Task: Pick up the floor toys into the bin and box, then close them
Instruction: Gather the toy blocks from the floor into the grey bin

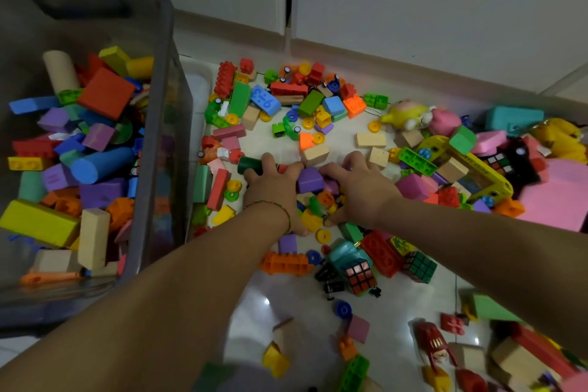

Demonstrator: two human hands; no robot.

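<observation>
Both left hand (273,191) and right hand (362,192) curl round bright multicoloured blocks (310,180).

My forearms (191,280) are bare all the way down to my hands. Just behind my left hand (273,189), round the wrist, sits a thin braided thread bracelet (284,209) with strands of green, red and yellow. My right hand (361,192) and its wrist are bare.

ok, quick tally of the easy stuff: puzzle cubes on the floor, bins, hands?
Puzzle cubes: 3
Grey bin: 1
Hands (left hand, right hand): 2
Total: 6
</observation>
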